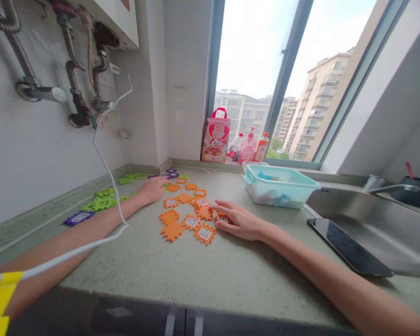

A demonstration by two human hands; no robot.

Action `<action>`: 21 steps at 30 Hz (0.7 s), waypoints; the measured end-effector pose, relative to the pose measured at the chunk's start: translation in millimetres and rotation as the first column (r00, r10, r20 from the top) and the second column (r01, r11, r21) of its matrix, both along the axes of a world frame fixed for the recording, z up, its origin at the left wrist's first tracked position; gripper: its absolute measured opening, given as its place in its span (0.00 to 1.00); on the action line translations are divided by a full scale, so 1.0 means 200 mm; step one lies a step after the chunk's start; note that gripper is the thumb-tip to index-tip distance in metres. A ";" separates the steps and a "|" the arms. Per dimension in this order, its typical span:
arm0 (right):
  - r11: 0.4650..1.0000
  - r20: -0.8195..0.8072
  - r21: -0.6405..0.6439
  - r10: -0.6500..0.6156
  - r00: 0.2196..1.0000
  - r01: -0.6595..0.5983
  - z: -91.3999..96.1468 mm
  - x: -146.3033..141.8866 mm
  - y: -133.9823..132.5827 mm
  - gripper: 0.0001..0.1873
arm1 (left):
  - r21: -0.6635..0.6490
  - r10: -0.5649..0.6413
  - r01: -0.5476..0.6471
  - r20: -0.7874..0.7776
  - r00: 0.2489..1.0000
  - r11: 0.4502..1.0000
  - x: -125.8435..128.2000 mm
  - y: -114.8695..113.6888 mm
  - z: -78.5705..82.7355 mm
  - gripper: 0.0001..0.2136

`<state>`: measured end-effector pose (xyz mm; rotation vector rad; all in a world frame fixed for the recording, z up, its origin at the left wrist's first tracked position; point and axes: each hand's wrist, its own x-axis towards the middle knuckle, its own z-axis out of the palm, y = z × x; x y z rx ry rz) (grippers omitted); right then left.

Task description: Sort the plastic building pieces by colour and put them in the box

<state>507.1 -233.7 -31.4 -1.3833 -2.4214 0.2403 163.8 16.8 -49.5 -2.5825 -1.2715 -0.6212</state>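
Note:
Several orange puzzle tiles (pixel 183 217) lie scattered on the grey-green counter (pixel 210 270). My right hand (pixel 238 219) rests on the counter with its fingers curled around one orange tile (pixel 222 218) at the right of the group. My left hand (pixel 154 188) reaches further back, fingers loosely together, touching tiles where orange, green and purple pieces meet. Green tiles (pixel 103 199) lie along the wall at left, a few purple tiles (pixel 171 174) lie at the back, and one purple tile (pixel 77 217) lies nearer at left.
A turquoise plastic tub (pixel 303 189) stands right of the tiles. A black phone (pixel 348 246) lies at the sink's (pixel 381 219) edge. A white cable (pixel 107 163) hangs across my left arm. A red bag (pixel 216 136) and bottles (pixel 248 147) stand on the windowsill.

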 end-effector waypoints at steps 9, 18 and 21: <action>1.000 0.052 0.009 0.006 0.999 -0.006 0.03 -0.01 -0.02 0.30 | -0.068 -0.238 0.238 0.014 0.971 0.969 0.03 -0.02 0.02 0.22; 0.999 0.031 0.027 0.032 0.999 -0.033 0.02 -0.01 -0.01 0.29 | -0.074 -0.140 0.125 -0.251 0.958 0.989 -0.01 -0.08 0.10 0.26; 0.998 0.026 0.050 0.039 0.999 -0.041 0.02 -0.01 -0.02 0.28 | -0.012 -0.059 0.058 -0.210 0.976 0.998 -0.05 -0.10 0.11 0.29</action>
